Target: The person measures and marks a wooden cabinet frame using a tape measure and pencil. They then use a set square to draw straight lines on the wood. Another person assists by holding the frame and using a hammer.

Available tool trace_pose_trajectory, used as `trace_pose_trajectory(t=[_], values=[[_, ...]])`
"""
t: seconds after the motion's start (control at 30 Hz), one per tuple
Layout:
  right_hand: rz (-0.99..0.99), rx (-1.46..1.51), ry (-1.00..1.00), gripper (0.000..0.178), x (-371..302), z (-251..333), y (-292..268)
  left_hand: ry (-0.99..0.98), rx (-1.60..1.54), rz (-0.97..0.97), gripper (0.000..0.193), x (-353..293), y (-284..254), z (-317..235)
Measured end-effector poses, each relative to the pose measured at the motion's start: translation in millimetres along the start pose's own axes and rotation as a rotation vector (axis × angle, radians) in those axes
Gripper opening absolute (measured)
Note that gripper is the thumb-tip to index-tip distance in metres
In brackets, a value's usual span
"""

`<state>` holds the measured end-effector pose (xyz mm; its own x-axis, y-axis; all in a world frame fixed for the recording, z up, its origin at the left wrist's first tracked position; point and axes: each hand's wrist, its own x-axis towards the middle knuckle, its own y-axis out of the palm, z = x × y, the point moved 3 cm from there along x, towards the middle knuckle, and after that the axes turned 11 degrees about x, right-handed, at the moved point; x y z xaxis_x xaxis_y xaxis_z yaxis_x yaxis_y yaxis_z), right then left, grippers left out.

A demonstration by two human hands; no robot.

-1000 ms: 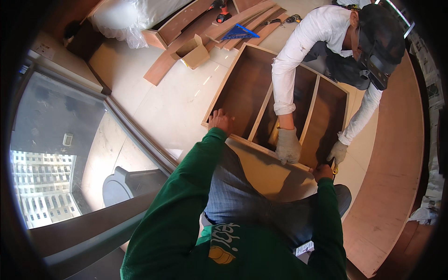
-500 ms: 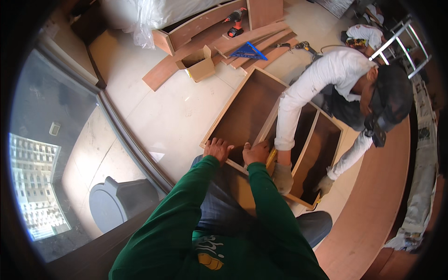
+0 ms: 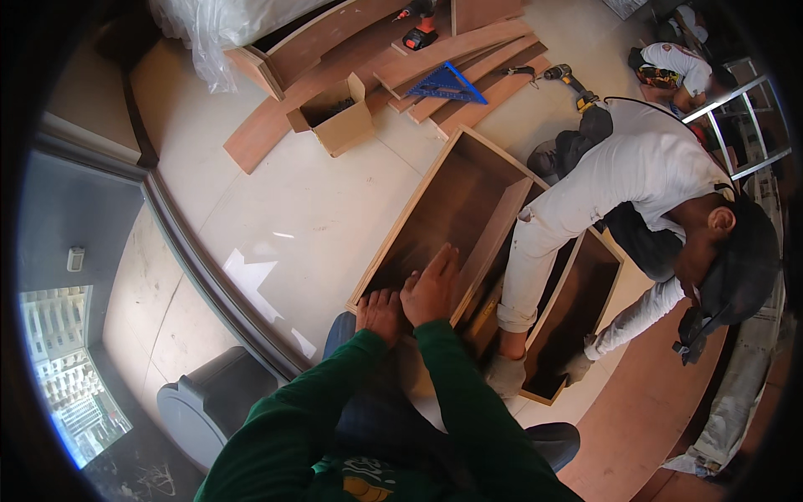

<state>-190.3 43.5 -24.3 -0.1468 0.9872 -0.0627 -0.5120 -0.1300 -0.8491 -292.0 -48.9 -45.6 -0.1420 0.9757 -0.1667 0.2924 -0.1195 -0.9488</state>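
Note:
An open wooden box frame point(image 3: 416, 203) with dividers lies on the floor in front of me. My left hand point(image 3: 381, 315) rests at its near left corner, fingers hooked over the near edge. Beside it, my right hand point(image 3: 431, 286) reaches over the same edge with its fingers stretched out above the left compartment, holding nothing. To the right, a co-worker in a white long-sleeved shirt point(image 3: 644, 159) bends over the box. One gloved hand point(image 3: 507, 375) of that person is at the near edge, the other point(image 3: 575, 366) at the right end. A yellow strip point(image 3: 483, 316) shows beside the near arm.
Farther off are a cardboard box point(image 3: 345, 125), wooden boards point(image 3: 468, 57), a blue triangular square point(image 3: 447, 85), a red-black drill point(image 3: 420, 35) and a yellow-black drill point(image 3: 573, 84). A grey bin point(image 3: 213, 402) stands left by the sliding-door track point(image 3: 226, 280). A ladder point(image 3: 744, 125) is at right.
My right hand has left the divider end, shifted left and straightened its fingers. The right part of the box now sits apart at an angle. The co-worker leans lower and nearer.

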Motion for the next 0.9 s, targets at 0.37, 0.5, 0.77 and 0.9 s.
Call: trace_pose_trajectory(t=[0.37,0.5,0.77,0.9], values=[[0.428,-0.371,0.361,0.144,109.5,-56.0,108.0,0.016,-0.339,-0.579,0.027,355.9,-109.4,46.2],[0.464,-0.356,0.316,0.14,101.4,-49.9,114.4,-0.055,0.046,-0.341,0.048,491.9,-52.7,37.1],[0.421,-0.223,0.345,0.137,97.5,-57.1,103.1,-0.098,0.273,-0.182,0.061,561.7,-33.7,5.3],[0.391,-0.282,0.324,0.138,98.0,-46.0,109.1,-0.106,-0.041,-0.003,0.055,563.2,-33.2,37.4]])
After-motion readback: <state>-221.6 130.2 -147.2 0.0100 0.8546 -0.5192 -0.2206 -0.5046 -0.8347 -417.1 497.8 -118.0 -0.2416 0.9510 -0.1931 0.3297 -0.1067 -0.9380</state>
